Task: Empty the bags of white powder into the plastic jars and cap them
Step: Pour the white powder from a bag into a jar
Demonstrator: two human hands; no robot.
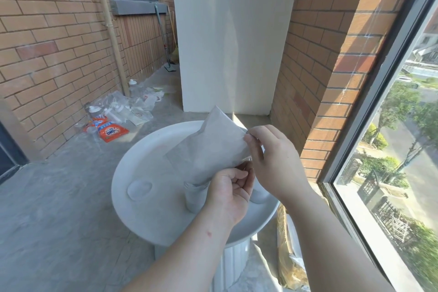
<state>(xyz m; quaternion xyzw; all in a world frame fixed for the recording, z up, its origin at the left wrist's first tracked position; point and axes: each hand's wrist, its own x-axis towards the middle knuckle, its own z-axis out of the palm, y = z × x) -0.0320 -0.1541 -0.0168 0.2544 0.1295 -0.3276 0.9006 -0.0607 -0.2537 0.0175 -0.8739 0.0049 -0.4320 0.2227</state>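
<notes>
A bag of white powder (213,144) is tilted over a plastic jar (194,198) that stands on the round white table (147,154); its lower end meets the jar's mouth. My left hand (231,193) grips the bag's lower end just above the jar and hides part of the jar. My right hand (272,161) pinches the bag's right edge between thumb and fingers. A white cap (139,189) lies on the table left of the jar. Another white object (259,194), partly hidden, sits behind my left hand.
The table has a raised rim and a ribbed pedestal. On the concrete floor at left lie an orange detergent bag (111,131), bottles and clear plastic bags (132,106). A white wall block stands behind, a brick pillar and window at right, a plastic-wrapped bundle (289,256) below.
</notes>
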